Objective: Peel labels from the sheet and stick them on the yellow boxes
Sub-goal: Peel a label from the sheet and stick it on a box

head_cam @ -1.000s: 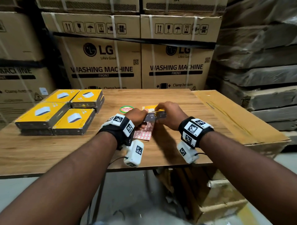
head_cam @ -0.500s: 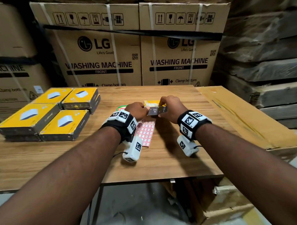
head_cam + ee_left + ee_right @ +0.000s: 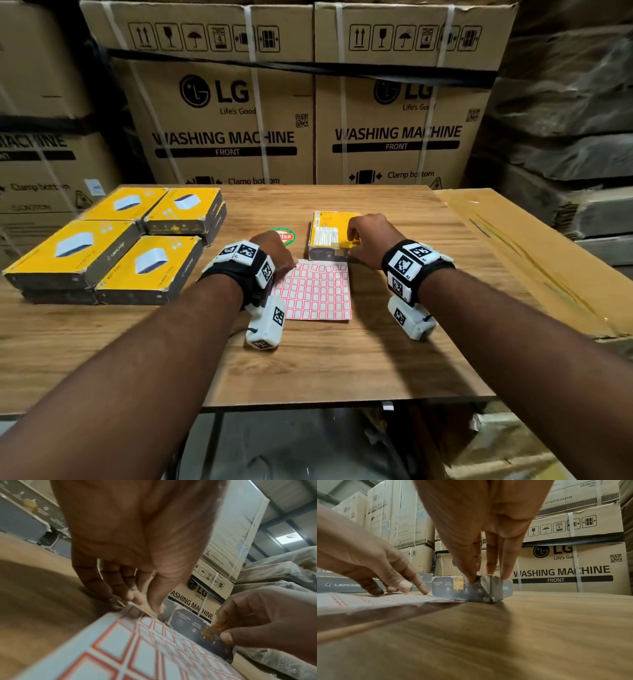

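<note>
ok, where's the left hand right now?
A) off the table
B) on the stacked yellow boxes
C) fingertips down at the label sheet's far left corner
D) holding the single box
C: the left hand has its fingertips down at the far left corner of the label sheet; the right hand holds the single box.

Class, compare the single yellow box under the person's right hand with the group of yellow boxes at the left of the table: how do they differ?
The single yellow box lies alone beyond the label sheet; the grouped boxes sit packed side by side, some stacked. The single box shows a printed text panel on top; the grouped boxes show a white product picture. The right hand grips the single box; nothing touches the grouped ones. Both have yellow tops and dark sides.
</note>
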